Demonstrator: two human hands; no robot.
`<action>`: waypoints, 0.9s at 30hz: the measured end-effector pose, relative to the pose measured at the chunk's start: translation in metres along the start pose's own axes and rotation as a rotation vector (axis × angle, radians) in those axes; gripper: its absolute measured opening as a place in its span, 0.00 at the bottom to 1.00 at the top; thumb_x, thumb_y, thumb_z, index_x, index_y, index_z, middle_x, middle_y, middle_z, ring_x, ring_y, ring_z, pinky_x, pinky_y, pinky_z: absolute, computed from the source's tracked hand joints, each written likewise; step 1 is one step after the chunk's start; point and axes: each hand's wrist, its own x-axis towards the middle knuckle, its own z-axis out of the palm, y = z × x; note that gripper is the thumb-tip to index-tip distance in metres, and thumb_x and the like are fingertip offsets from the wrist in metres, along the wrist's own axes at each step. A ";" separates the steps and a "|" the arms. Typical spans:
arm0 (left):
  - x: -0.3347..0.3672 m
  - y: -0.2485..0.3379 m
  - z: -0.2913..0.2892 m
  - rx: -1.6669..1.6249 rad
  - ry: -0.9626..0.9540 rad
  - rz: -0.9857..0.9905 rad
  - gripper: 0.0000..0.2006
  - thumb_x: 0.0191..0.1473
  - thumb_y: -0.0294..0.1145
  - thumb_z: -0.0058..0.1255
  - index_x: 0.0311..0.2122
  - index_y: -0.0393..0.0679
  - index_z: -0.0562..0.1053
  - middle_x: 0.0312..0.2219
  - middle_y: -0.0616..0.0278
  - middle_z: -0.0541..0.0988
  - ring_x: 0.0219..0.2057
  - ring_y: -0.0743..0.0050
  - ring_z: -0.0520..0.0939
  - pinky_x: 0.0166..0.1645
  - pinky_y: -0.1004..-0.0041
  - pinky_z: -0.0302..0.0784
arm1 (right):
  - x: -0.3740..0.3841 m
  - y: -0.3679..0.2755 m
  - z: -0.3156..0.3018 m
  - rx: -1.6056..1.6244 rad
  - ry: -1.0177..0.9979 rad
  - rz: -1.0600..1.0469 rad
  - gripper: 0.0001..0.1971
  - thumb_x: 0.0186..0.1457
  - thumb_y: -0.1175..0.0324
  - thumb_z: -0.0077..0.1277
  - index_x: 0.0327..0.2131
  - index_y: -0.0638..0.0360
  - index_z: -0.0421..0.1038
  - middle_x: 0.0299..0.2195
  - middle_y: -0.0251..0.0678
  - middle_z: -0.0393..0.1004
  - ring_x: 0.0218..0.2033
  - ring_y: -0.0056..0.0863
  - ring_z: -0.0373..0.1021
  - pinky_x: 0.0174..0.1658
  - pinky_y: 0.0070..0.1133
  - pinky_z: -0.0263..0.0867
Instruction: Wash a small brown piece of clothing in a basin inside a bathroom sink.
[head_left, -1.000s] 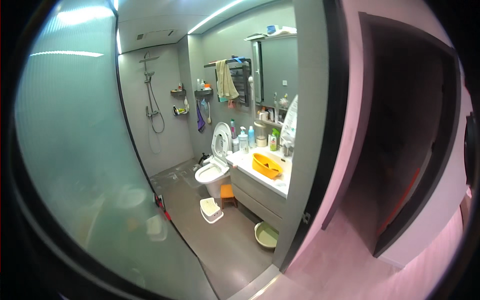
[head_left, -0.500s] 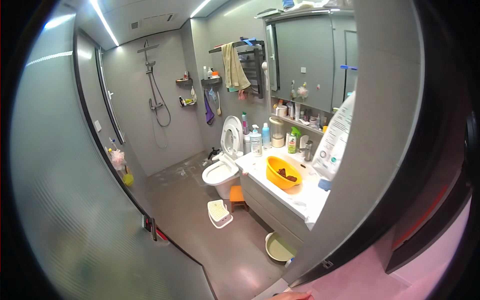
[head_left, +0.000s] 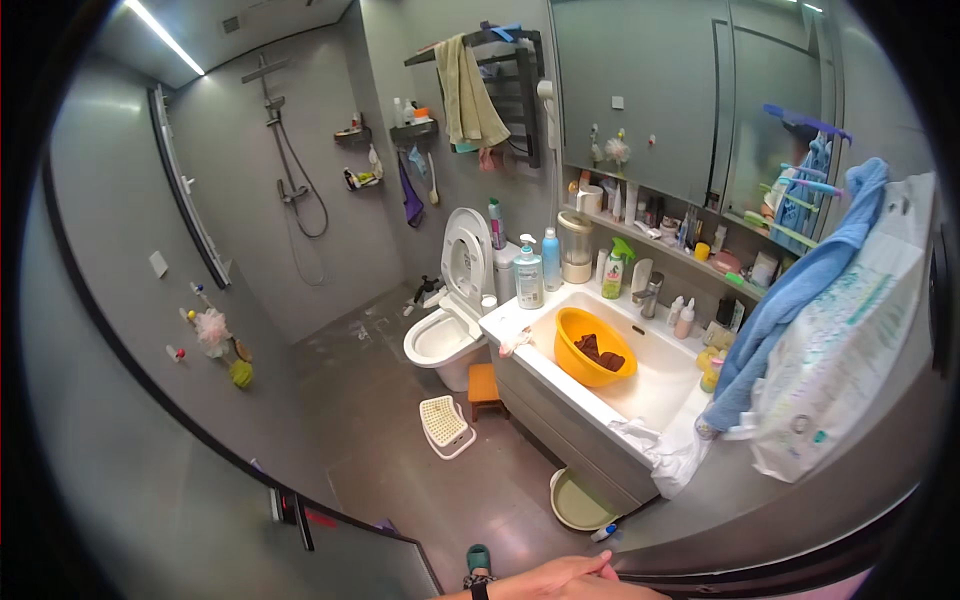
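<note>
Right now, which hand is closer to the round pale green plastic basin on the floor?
Left, seemingly. The left hand lies at the bottom edge, just below the round pale green basin; the right hand is out of view.

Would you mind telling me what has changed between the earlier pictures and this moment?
The view has advanced through the doorway, so the bathroom fills the picture, with the sink and toilet closer. A hand wearing a wristband has entered at the lower edge, fingers together, touching nothing. Which hand it is cannot be told. The yellow basin still sits in the sink, and the toilet lid remains up.
</note>
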 end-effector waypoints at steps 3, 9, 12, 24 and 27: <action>-0.016 0.026 -0.049 0.058 -0.017 -0.022 0.24 0.62 0.57 0.43 0.37 0.42 0.74 0.22 0.70 0.72 0.26 0.88 0.71 0.31 0.80 0.68 | 0.057 0.011 -0.001 -0.064 0.012 0.007 0.16 0.49 0.59 0.60 0.33 0.63 0.77 0.26 0.45 0.78 0.27 0.40 0.76 0.32 0.32 0.70; -0.042 0.101 -0.120 0.223 0.014 0.052 0.23 0.64 0.55 0.39 0.32 0.43 0.73 0.17 0.77 0.65 0.20 0.90 0.65 0.24 0.84 0.59 | 0.158 0.022 -0.016 -0.068 0.111 0.057 0.15 0.49 0.59 0.59 0.32 0.63 0.76 0.25 0.44 0.77 0.27 0.39 0.75 0.31 0.31 0.69; -0.035 0.123 -0.146 0.269 -0.010 0.069 0.24 0.65 0.55 0.38 0.32 0.43 0.72 0.16 0.78 0.63 0.18 0.90 0.62 0.23 0.85 0.58 | 0.190 0.023 -0.033 -0.107 0.041 0.218 0.15 0.49 0.59 0.59 0.31 0.63 0.76 0.25 0.44 0.77 0.27 0.38 0.75 0.31 0.30 0.68; 0.028 0.247 -0.217 0.139 -0.107 -0.049 0.27 0.67 0.54 0.27 0.38 0.40 0.72 0.29 0.66 0.76 0.32 0.81 0.76 0.38 0.81 0.73 | 0.257 0.134 -0.137 0.129 0.169 0.060 0.08 0.56 0.63 0.54 0.30 0.55 0.79 0.23 0.35 0.77 0.25 0.32 0.73 0.29 0.26 0.66; 0.069 0.256 -0.253 0.022 -0.099 -0.081 0.27 0.68 0.54 0.26 0.46 0.39 0.70 0.37 0.61 0.76 0.38 0.76 0.77 0.43 0.78 0.74 | 0.265 0.164 -0.188 -0.162 0.039 0.171 0.08 0.56 0.64 0.53 0.30 0.55 0.79 0.23 0.36 0.77 0.26 0.32 0.73 0.30 0.26 0.66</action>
